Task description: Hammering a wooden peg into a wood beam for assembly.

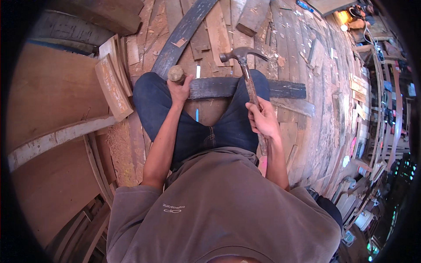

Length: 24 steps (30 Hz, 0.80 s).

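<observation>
My right hand (264,119) is wrapped round the handle of a claw hammer (240,54), whose worn metal head is raised above my right knee. Over by my left knee, my left hand (178,92) grips a roundish, tan-brown piece (176,73), seen end-on; it looks like wood, but its full length is hidden. A dark, weathered plank (215,87) runs crosswise near my knees, partly covered by my left hand and right leg. Beyond it, a second dark plank (184,37) slants away to the far side.
Loose boards (217,33) and wood chips lie on the plank floor (287,48). A wooden panel (52,87) and stacked pieces (112,83) stand close on my left. Cluttered shelves (377,127) line the right side, with a lit lamp (344,27) at the far right.
</observation>
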Each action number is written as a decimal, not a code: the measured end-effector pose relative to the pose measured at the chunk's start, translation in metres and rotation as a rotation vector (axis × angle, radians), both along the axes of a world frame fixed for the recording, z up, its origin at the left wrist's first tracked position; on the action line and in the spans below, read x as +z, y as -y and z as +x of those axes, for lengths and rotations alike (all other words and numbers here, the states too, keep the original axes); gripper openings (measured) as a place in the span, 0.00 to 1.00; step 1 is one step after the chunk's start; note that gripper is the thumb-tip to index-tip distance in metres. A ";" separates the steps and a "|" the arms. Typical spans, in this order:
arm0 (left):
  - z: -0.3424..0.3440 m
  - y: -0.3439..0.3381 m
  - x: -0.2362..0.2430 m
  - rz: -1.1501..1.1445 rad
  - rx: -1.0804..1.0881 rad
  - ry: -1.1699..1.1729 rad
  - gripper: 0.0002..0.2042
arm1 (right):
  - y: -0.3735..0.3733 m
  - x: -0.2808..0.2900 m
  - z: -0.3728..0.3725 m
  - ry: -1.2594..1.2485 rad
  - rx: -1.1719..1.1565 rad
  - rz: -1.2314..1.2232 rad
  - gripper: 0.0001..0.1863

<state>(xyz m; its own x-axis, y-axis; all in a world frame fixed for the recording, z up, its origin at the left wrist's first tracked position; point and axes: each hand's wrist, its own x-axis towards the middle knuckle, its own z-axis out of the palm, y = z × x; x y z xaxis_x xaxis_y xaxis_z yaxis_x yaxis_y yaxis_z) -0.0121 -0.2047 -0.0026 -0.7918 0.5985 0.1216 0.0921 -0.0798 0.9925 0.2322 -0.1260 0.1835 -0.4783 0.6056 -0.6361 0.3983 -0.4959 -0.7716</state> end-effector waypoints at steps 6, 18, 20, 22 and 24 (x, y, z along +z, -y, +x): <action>0.005 -0.006 0.002 0.039 -0.017 0.065 0.08 | 0.002 -0.022 0.003 -0.295 -0.148 0.257 0.07; -0.003 -0.011 0.009 0.117 -0.294 0.067 0.07 | -0.020 -0.023 0.000 -0.154 -0.313 0.112 0.24; -0.007 -0.013 0.006 0.195 -0.291 0.087 0.07 | -0.019 -0.017 0.001 -0.135 -0.279 0.157 0.24; -0.010 -0.009 0.001 0.170 -0.266 0.264 0.07 | -0.017 -0.013 0.004 -0.129 -0.265 0.164 0.25; -0.007 -0.009 0.001 0.104 -0.216 0.237 0.08 | -0.017 -0.011 0.004 -0.128 -0.245 0.179 0.25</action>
<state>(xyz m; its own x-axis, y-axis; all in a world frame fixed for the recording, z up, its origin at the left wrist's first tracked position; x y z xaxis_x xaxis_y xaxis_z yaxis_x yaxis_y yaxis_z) -0.0191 -0.1961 -0.0018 -0.6616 0.7496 0.0181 -0.1706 -0.1741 0.9698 0.2366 -0.1094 0.1720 -0.3738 0.8090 -0.4536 0.1785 -0.4172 -0.8911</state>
